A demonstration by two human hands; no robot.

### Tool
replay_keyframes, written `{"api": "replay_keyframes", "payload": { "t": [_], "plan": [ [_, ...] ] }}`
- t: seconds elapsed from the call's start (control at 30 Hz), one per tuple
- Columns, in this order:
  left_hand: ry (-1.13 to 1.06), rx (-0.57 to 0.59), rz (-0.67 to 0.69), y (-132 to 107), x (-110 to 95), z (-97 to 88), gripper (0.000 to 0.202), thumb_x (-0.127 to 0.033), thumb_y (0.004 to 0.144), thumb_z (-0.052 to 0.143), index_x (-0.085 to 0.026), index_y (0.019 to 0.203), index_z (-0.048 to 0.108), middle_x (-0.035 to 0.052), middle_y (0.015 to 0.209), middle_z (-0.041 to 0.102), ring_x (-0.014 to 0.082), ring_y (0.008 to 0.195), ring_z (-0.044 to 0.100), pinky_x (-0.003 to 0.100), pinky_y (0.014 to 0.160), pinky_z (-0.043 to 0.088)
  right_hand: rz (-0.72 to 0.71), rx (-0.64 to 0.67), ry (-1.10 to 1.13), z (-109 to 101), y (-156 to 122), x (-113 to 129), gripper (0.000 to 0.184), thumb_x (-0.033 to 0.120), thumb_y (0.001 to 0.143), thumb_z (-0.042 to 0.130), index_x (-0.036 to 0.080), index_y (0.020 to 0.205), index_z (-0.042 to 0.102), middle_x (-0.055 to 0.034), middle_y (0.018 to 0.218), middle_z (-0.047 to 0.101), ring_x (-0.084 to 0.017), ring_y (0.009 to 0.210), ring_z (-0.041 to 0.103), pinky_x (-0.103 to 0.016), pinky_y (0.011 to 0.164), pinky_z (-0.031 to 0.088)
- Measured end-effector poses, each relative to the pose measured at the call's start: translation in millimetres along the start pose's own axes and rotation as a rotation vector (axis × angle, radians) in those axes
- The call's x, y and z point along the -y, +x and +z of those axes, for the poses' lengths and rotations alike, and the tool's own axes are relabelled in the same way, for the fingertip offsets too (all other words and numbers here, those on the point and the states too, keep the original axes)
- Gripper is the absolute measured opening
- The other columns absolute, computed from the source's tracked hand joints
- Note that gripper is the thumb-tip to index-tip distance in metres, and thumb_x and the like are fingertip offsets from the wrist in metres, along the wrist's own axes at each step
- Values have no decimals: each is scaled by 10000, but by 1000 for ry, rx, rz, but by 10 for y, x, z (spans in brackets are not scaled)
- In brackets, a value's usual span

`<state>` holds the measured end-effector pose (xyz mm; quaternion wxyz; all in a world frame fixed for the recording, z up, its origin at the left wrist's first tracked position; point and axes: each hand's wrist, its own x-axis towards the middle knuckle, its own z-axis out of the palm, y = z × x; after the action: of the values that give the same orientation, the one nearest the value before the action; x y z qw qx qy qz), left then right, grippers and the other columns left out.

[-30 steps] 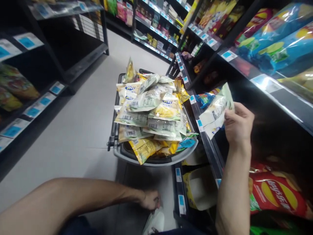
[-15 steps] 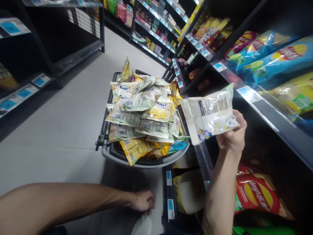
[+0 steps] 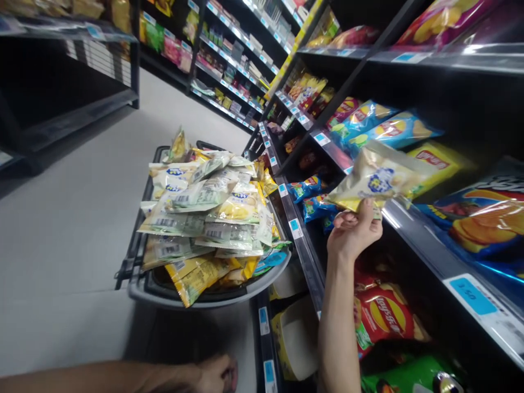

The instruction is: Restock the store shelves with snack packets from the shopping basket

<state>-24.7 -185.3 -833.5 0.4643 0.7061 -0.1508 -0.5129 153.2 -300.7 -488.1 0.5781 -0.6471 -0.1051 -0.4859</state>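
Observation:
My right hand [image 3: 355, 232] is closed on the lower edge of a cream snack bag [image 3: 379, 177] with a blue logo, raised in front of the shelf on the right. My left hand [image 3: 216, 374] is low at the bottom edge, fingers curled into a loose fist; nothing shows in it. Ahead, between the shelf and the aisle, a dark basket with a grey rim [image 3: 241, 297] is heaped with cream snack bags [image 3: 200, 191]. Yellow bags [image 3: 196, 275] and a blue packet [image 3: 272, 261] lie lower in the heap.
Blue chip bags [image 3: 393, 130] and a yellow chip bag [image 3: 436, 161] lie on the right shelf. A red chip bag [image 3: 387, 314] and a green bag [image 3: 413, 376] sit lower. Shelf edges [image 3: 421, 245] carry price tags. Another rack [image 3: 77, 109] stands left across the grey floor [image 3: 82, 218].
My right hand has raised the cream snack bag towards the shelf and turned it, so its logo side now shows. The view has swung right, and my left hand sits lower in it.

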Motion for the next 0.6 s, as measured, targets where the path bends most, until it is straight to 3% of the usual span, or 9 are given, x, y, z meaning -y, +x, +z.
{"api": "replay_keyframes", "payload": {
  "t": [0.07, 0.13, 0.37, 0.43, 0.5, 0.6],
  "plan": [
    [42, -29, 9, -24, -15, -13, 272, -126, 634, 547, -217, 848, 687, -13, 763, 669, 142, 703, 597, 201, 562, 366, 94, -101, 142, 57, -45, 89, 418, 553, 759, 781, 219, 859, 551, 113, 502, 437, -79, 370, 445, -200, 361, 406],
    [75, -54, 27, -18, -5, -21, 255, -144, 627, 547, -237, 816, 690, -17, 763, 681, 153, 742, 628, 205, 555, 358, 109, -104, 199, 80, -59, 136, 429, 521, 729, 816, 208, 898, 575, 111, 513, 489, -81, 379, 479, -201, 376, 438],
    [6, 7, 68, 11, -8, -67, 189, -216, 619, 543, -226, 775, 648, -20, 702, 678, 163, 678, 622, 233, 583, 414, 119, -25, 217, -6, -28, 199, 259, 420, 776, 686, 220, 904, 582, 94, 522, 496, -95, 389, 473, -220, 383, 433],
    [-68, 23, 118, -69, -80, -97, 235, -235, 646, 538, -192, 842, 659, 1, 739, 677, 138, 685, 603, 211, 600, 415, 138, -19, 176, -208, -145, 256, 200, 419, 776, 646, 239, 813, 567, 92, 493, 432, -94, 370, 413, -229, 371, 411],
    [-122, 48, 161, -134, -151, -142, 319, -262, 679, 547, -153, 955, 663, 27, 790, 691, 136, 680, 597, 213, 604, 425, 148, 38, 88, -556, -380, 311, 217, 465, 790, 615, 267, 733, 549, 89, 442, 328, -105, 330, 329, -250, 347, 375],
    [-221, 134, 183, -154, -179, -202, 422, -264, 654, 621, -140, 1056, 657, 21, 825, 702, 132, 677, 598, 214, 607, 420, 243, 294, -153, -1242, -942, 376, 316, 640, 818, 523, 343, 830, 629, 95, 358, 157, -139, 241, 180, -289, 286, 281]
  ]
}}
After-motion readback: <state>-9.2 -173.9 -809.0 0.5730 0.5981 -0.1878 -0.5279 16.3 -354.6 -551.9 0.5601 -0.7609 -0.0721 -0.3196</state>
